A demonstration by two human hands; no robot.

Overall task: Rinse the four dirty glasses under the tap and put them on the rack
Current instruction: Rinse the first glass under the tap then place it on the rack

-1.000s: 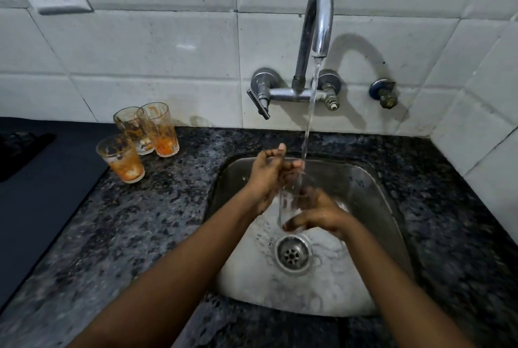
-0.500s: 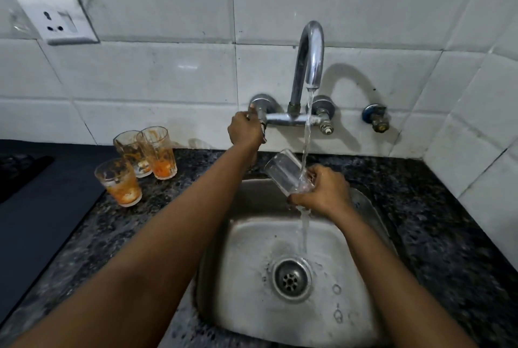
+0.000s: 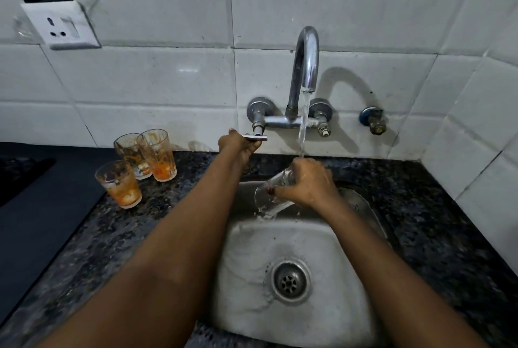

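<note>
My right hand [image 3: 307, 183] grips a clear glass [image 3: 270, 197] tilted mouth-down to the left over the steel sink [image 3: 283, 316], and water spills out of it. Water streams from the chrome tap [image 3: 307, 64] onto that hand. My left hand [image 3: 238, 145] holds the tap's left lever handle [image 3: 256, 137]. Three dirty glasses with orange residue stand on the granite counter at the left: one in front [image 3: 119, 183], two behind it [image 3: 131, 154] [image 3: 158, 154]. No rack is in view.
A dark mat [image 3: 42, 207] covers the counter at the far left. A white wall socket [image 3: 60, 25] hangs on the tiles at upper left. A second small valve [image 3: 374, 120] sticks out of the wall right of the tap. The tiled side wall [image 3: 482, 151] closes the right.
My left hand left the glass and went up to the tap's left handle, which now points sideways. My right hand tipped the glass over so its mouth points down and left.
</note>
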